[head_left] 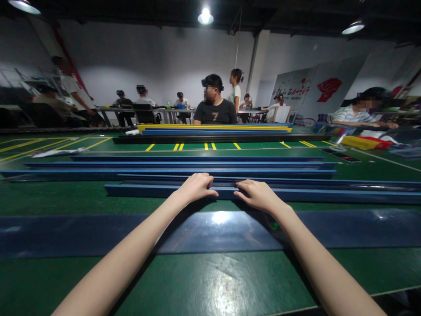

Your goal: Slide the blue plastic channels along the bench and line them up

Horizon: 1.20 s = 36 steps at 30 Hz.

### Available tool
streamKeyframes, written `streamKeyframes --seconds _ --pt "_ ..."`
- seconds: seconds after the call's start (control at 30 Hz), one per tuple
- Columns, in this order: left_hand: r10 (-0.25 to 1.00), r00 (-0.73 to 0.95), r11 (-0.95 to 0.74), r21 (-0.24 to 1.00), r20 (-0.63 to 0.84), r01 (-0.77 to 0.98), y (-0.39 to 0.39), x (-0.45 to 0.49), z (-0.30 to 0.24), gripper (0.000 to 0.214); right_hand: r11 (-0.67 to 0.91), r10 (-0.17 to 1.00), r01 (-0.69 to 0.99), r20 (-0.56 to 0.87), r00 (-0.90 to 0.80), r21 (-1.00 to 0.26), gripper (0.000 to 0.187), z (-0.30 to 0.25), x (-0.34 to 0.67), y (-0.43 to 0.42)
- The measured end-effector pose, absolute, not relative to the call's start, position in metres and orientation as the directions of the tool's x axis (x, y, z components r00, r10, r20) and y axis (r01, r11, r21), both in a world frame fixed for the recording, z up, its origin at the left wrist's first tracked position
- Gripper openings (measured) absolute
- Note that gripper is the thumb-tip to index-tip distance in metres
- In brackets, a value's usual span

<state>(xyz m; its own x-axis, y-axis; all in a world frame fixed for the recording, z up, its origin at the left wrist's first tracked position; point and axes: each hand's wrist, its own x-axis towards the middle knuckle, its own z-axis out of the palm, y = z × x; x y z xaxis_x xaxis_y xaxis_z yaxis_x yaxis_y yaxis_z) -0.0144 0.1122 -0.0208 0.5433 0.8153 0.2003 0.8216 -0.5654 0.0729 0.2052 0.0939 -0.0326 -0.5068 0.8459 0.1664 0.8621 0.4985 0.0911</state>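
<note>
My left grip [196, 186] and right grip [258, 194] are pinching one blue channel [138, 190] by its near side as it is lying crosswise on the green desk [204, 281]. One clear strip [210, 241] is lying flat under my forearms [131, 254]. Beyond the channel, three blue edges [98, 174] are running parallel; how many pieces they are making, I cannot tell. Farther off, a black strip [230, 139] is lying before yellow lengths [141, 128]. Three lamps [205, 17] are hanging above, and people [215, 109] are sitting and standing around the room.

Overhead lamps [205, 17] — central glare, blurred edges
</note>
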Motion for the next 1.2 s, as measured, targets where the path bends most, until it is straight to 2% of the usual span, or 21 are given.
streamKeyframes --seconds 0.27,0.7,0.97,1.2 --pt "0.840 0.517 -0.531 0.053 0.162 0.846 0.110 -0.013 -0.020 0.034 0.513 0.837 0.853 0.164 -0.522 0.097 0.034 -0.030 0.203 0.092" --pt "0.896 0.430 -0.437 0.052 0.106 0.898 0.114 -0.017 -0.027 0.050 0.536 0.812 0.832 0.185 -0.554 0.143 0.030 -0.031 0.203 0.092" --pt "0.893 0.436 -0.443 0.051 0.108 0.895 0.117 -0.017 -0.031 0.052 0.542 0.804 0.826 0.191 -0.563 0.154 0.030 -0.032 0.204 0.092" --pt "0.868 0.482 -0.483 -0.021 0.123 0.875 0.116 -0.018 -0.033 0.051 0.555 0.792 0.823 0.226 -0.568 0.124 0.025 -0.035 0.202 0.093"
